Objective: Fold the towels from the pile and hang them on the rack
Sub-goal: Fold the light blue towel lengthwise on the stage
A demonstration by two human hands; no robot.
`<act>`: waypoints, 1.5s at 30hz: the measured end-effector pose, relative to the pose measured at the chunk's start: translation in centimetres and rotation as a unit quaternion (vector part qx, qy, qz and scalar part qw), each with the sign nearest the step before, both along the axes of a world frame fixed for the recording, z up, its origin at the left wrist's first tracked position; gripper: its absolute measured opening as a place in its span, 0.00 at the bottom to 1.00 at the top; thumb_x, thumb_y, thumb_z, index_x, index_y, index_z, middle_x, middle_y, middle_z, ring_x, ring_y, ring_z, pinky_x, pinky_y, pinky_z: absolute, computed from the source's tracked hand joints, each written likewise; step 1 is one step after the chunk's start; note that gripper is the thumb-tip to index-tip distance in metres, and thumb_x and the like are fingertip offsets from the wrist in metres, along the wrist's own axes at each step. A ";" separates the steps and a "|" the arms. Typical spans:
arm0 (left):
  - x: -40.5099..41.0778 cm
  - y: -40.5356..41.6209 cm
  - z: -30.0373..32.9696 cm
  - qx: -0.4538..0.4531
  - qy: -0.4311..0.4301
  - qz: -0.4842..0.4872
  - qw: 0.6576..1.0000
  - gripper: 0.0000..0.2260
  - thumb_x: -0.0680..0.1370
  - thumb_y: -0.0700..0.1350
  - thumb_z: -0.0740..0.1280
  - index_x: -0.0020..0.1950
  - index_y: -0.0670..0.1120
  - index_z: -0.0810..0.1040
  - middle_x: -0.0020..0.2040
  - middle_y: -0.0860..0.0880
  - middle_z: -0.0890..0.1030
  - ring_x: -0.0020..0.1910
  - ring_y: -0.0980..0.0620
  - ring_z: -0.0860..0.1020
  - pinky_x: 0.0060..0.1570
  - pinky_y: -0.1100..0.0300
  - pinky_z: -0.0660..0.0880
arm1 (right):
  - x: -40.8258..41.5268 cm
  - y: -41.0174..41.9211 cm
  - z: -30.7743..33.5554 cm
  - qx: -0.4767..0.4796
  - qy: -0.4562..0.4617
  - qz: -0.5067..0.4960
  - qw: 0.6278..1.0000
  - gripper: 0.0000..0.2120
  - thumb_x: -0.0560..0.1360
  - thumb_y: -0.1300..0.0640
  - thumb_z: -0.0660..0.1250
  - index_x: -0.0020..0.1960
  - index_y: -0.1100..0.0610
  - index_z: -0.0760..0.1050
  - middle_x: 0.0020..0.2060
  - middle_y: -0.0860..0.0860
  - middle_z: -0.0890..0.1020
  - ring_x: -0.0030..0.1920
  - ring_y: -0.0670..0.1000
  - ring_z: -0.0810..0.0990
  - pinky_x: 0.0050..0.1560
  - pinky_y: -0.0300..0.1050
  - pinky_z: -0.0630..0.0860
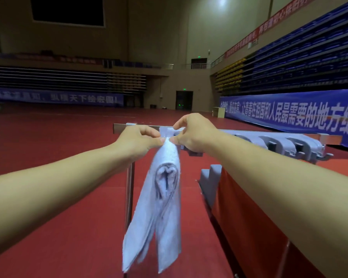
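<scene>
Towel, pale blue terry cloth (165,199), one item in hand: hangs lengthwise from its top edge, gathered into loose vertical folds, lower corners free and parted. It is held in the air in front of the rack, not touching the rail, and appears not yet folded flat; the bunching suggests it is being sorted by its edge to find the corners.

Left hand (138,140): thumb and forefinger pinched together on the top edge of the towel, other fingers curled under. Placed here, by my reading, to fix one end of the hem.

Right hand (193,133): thumb and forefinger nip the same edge just beside the left hand, nearly touching it. Likely purpose: to slide outward along the hem and spread the cloth for a fold.

Rack, brushed metal rail on an upright post (129,189): the horizontal bar runs behind both hands; the post stands just left of the hanging towel.

Hung towels, same pale blue cloth, looped in a row (279,142): draped over the rail to the right, side by side, so the free rail lies toward the left end, where the hands work.

Pile, folded pale blue towels (211,177): sits at the near end of the red-draped table (249,207), within reach of the right arm.

Floor, dark red sports surface (58,137): beneath everything.
</scene>
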State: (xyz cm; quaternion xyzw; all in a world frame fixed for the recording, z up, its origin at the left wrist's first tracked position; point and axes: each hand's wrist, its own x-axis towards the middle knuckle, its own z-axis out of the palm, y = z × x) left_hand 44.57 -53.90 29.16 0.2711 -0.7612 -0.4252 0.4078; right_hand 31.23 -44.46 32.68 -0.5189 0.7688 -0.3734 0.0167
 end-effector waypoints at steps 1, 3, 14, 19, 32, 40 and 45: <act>-0.1 -0.3 -0.3 -0.001 -0.007 0.005 1.000 0.06 0.72 0.44 0.77 0.42 0.46 0.80 0.34 0.51 0.78 0.33 0.57 0.72 0.28 0.75 0.66 | -0.2 -0.4 -0.6 0.009 0.001 -0.001 1.000 0.18 0.71 0.52 0.76 0.58 0.51 0.75 0.48 0.54 0.83 0.34 0.54 0.78 0.35 0.45 0.77; -0.1 -0.8 -1.0 0.006 -0.015 0.006 1.000 0.07 0.71 0.45 0.77 0.40 0.46 0.80 0.34 0.52 0.77 0.33 0.57 0.71 0.27 0.75 0.65 | -0.4 -0.8 -1.5 0.011 0.022 -0.017 1.000 0.20 0.71 0.50 0.75 0.60 0.51 0.73 0.51 0.52 0.83 0.46 0.54 0.80 0.50 0.50 0.78; 0.7 0.0 -1.0 -0.070 0.004 0.004 0.998 0.05 0.72 0.41 0.76 0.44 0.45 0.81 0.42 0.53 0.83 0.39 0.60 0.78 0.44 0.65 0.72 | -0.3 1.0 -1.9 -0.009 0.064 -0.015 0.998 0.22 0.71 0.54 0.72 0.64 0.47 0.72 0.38 0.43 0.85 0.52 0.51 0.80 0.60 0.57 0.74; -0.4 2.9 1.0 -0.197 0.024 0.013 0.980 0.05 0.75 0.44 0.71 0.44 0.54 0.79 0.43 0.58 0.82 0.45 0.59 0.80 0.50 0.60 0.75 | -0.5 4.9 -1.1 -0.072 0.049 0.001 0.996 0.24 0.73 0.54 0.74 0.66 0.52 0.72 0.36 0.43 0.84 0.39 0.42 0.82 0.41 0.35 0.76; -14.7 20.9 1.4 -0.342 0.019 -0.145 0.928 0.04 0.75 0.52 0.69 0.48 0.59 0.75 0.40 0.64 0.78 0.36 0.64 0.74 0.44 0.58 0.72 | -9.4 28.5 -2.9 -0.133 0.031 -0.184 0.973 0.18 0.71 0.52 0.75 0.60 0.52 0.77 0.40 0.46 0.84 0.42 0.46 0.82 0.51 0.48 0.78; -27.5 39.7 -5.8 -0.264 0.072 -0.383 0.882 0.07 0.75 0.50 0.70 0.51 0.57 0.75 0.47 0.61 0.80 0.35 0.58 0.74 0.44 0.60 0.72 | -14.3 49.3 -8.3 -0.117 0.038 -0.390 0.913 0.13 0.73 0.50 0.74 0.55 0.47 0.76 0.39 0.44 0.83 0.38 0.41 0.81 0.45 0.43 0.77; -31.9 51.8 -11.6 -0.191 0.063 -0.532 0.823 0.05 0.78 0.46 0.68 0.52 0.55 0.77 0.48 0.59 0.81 0.37 0.55 0.76 0.44 0.60 0.73 | -14.8 60.9 -14.4 -0.075 0.007 -0.511 0.856 0.13 0.74 0.49 0.73 0.56 0.50 0.77 0.44 0.44 0.83 0.40 0.40 0.81 0.42 0.39 0.76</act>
